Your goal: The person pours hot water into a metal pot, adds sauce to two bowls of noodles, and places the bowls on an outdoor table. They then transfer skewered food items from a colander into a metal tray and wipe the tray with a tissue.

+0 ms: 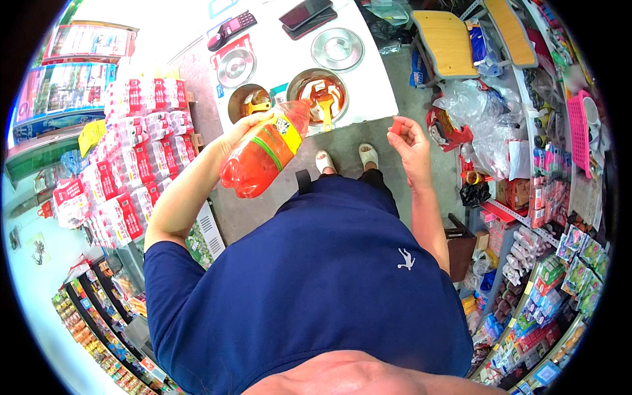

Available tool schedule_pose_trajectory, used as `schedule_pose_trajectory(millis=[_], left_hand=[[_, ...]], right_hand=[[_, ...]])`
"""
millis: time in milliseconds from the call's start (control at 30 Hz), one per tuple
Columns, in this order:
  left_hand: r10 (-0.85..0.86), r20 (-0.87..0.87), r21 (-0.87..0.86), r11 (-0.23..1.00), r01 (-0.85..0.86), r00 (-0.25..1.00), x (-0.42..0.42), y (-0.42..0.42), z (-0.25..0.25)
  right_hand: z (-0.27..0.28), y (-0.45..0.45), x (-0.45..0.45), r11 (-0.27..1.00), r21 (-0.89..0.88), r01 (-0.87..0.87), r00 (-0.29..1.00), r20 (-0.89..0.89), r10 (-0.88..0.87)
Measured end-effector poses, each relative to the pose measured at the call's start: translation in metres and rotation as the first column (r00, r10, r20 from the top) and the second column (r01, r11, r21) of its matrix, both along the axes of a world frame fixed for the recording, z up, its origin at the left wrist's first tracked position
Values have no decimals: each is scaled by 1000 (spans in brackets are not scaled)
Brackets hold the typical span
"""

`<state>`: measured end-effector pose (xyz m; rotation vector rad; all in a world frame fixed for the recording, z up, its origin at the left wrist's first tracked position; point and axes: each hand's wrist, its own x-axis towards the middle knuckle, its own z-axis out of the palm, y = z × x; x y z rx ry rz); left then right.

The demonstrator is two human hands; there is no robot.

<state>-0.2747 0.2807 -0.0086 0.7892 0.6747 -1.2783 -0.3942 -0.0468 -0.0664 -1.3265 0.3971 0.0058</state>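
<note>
My left hand (242, 131) grips a large plastic bottle (266, 150) of red liquid, tilted with its neck over the rim of a metal pot (341, 109). Inside that pot are reddish sauce and a yellow brush (326, 112). A smaller metal pot (237, 101) with another yellow-handled utensil (257, 106) stands to its left. Off the table's near right corner, my right hand (410, 143) holds a small red cap (396, 127) between thumb and fingers. Two round metal lids (337, 49) (236, 67) lie behind the pots.
On the white table (380, 94), phones (306, 17) and a keypad handset (237, 27) lie at the far side. Stacked bottle packs (143, 158) stand left. A wooden-seated chair (444, 44), plastic bags (479, 118) and stocked shelves (538, 296) are at the right.
</note>
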Motion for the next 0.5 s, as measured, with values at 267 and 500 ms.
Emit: schedule_pose_trajectory(millis=[267,500], left_hand=[[19,-60,16,1000,-18,998,0,1,-3],[2,-45,4,1000,-2,999,2,-1,-5]], right_hand=[[-2,-2,-1,999,7,37,999,0,-37],[-3,-4,1,999,11,39,999,4,-39]])
